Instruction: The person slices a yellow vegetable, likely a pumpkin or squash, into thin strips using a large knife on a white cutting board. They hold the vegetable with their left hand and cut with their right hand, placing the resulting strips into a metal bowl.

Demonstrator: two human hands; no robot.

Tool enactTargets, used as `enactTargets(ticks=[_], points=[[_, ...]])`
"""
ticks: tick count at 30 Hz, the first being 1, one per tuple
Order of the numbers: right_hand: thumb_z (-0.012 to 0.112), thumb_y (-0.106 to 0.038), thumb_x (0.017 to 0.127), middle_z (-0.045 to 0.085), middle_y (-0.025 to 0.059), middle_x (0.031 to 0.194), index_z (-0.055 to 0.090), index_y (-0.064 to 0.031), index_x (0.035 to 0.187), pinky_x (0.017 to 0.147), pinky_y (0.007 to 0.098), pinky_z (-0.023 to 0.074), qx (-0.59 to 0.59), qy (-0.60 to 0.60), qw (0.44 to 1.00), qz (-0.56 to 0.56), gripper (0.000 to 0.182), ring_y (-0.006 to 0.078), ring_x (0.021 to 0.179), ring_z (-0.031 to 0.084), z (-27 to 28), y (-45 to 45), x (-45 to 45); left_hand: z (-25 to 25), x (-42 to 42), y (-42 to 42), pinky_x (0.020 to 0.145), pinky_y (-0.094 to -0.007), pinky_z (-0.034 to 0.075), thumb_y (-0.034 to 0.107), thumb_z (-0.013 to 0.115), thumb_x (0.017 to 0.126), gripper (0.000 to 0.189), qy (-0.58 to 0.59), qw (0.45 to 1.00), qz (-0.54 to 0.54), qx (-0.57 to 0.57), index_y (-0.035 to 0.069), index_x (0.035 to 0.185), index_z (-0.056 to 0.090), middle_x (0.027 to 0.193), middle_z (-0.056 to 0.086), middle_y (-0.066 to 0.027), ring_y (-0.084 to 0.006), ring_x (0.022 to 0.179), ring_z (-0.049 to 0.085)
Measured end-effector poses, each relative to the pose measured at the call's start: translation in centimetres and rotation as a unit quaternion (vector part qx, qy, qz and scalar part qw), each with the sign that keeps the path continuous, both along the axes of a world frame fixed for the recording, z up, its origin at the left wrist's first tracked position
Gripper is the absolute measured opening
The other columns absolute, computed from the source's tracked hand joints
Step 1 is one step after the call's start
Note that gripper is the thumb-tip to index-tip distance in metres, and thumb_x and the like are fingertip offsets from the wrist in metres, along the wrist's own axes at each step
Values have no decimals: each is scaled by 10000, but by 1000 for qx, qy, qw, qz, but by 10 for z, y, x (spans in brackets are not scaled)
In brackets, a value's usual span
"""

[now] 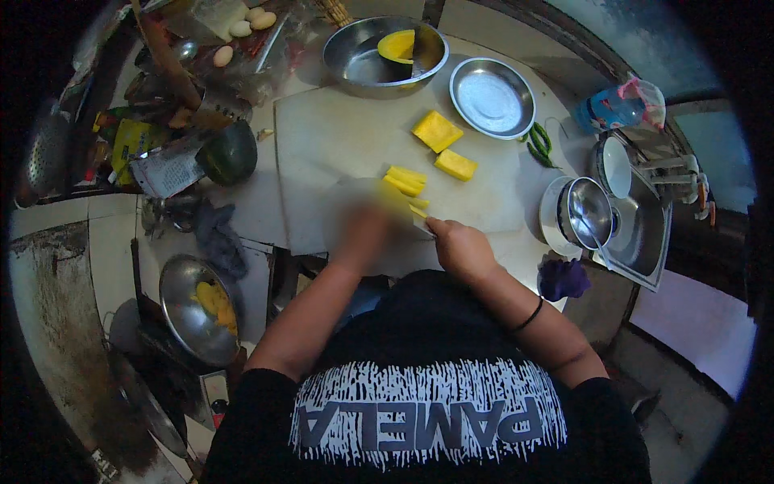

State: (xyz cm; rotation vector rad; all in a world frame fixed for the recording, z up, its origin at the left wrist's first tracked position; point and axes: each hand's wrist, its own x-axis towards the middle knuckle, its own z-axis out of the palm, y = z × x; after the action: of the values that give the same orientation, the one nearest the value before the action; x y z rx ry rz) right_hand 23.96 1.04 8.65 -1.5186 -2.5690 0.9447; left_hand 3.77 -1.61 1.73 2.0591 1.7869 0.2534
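Note:
My right hand [461, 248] is closed on the handle of a knife [421, 222], whose blade lies against yellow pumpkin flesh near the front edge of a white cutting board [314, 145]. A blurred patch covers most of my left hand [366, 227], which is at the left of the blade by the pumpkin; its fingers cannot be made out. Just beyond the blade lie cut pumpkin slices [405, 180]. Two thicker pumpkin chunks, one larger [436, 130] and one smaller [456, 165], rest farther back on the board.
Behind the board stand a steel basin [338, 66] with a pumpkin wedge [396, 47] and a steel plate [493, 98]. Green chilies [539, 145] lie right, near bowls [585, 212] and a sink [647, 236]. At left are a dark green pumpkin piece [228, 152] and a steel bowl of peelings [181, 308].

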Motion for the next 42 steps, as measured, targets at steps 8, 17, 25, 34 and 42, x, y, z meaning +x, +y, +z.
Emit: enactTargets(ticks=[8, 17, 25, 34, 42], points=[[486, -89, 832, 627, 169, 840, 561, -80, 1009, 647, 469, 499, -11, -25, 1000, -8, 192, 363, 746, 627, 10, -2, 1, 13, -4, 3, 877, -411, 472, 88, 548, 774, 234, -13, 999, -38, -30, 49, 992, 622, 1041, 607, -121, -324, 1039, 554], [489, -77, 831, 620, 167, 833, 533, -69, 1031, 637, 455, 504, -33, -67, 997, -15, 205, 361, 744, 627, 19, -9, -4, 26, -2, 10, 736, -403, 485, 99, 547, 831, 181, -20, 996, -81, 25, 49, 991, 616, 941, 611, -129, -276, 846, 611], [503, -46, 789, 627, 160, 883, 549, -57, 1137, 669, 442, 511, -59, -104, 993, 22, 351, 355, 767, 629, 25, 4, -8, 24, -6, 13, 741, -407, 465, 161, 587, 807, 168, -3, 995, -101, 17, 62, 940, 613, 914, 599, -128, -275, 842, 587], [505, -98, 817, 623, 176, 841, 545, -54, 956, 617, 463, 513, -29, -119, 992, 24, 152, 356, 733, 640, 25, 2, -14, 10, -8, 16, 687, -418, 440, 200, 613, 771, 147, -20, 985, -125, 120, 74, 848, 613, 862, 582, -118, -280, 796, 565], [517, -111, 815, 643, 184, 876, 604, -53, 901, 707, 464, 510, -63, -102, 993, 22, 135, 364, 835, 634, 17, 10, -2, 29, -3, 19, 740, -410, 459, 255, 638, 788, 239, -62, 991, -113, 43, 66, 935, 622, 905, 606, -131, -287, 839, 592]])
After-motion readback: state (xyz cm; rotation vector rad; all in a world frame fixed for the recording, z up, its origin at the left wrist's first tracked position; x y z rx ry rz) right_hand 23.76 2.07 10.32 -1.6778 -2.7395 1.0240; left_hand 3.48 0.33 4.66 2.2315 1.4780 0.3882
